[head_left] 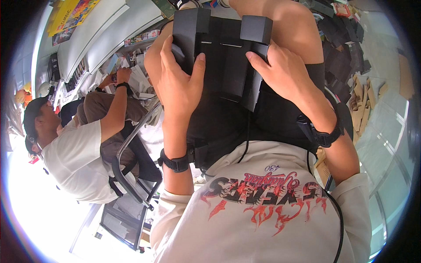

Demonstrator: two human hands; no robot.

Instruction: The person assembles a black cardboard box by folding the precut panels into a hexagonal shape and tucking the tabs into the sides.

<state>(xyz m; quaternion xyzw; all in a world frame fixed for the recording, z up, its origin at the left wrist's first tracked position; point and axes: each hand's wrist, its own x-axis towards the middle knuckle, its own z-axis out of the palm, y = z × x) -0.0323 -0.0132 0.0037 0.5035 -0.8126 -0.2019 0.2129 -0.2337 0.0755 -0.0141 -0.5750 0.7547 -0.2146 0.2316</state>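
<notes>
I hold a black folded cardboard piece with two box-shaped blocks at its far end, above my lap. My left hand grips its left side, thumb on the flat face and fingers wrapped around the left block. On the right side, my right hand has its fingers pressed against the right block and its edge. Both wrists wear black bands. Below the piece lie my black shorts and my white printed shirt, with a thin black cable running across it.
At the left, another person in a white shirt sits on a black mesh chair, hands at a cluttered desk. Black pieces and brown cardboard scraps lie on the floor at the right.
</notes>
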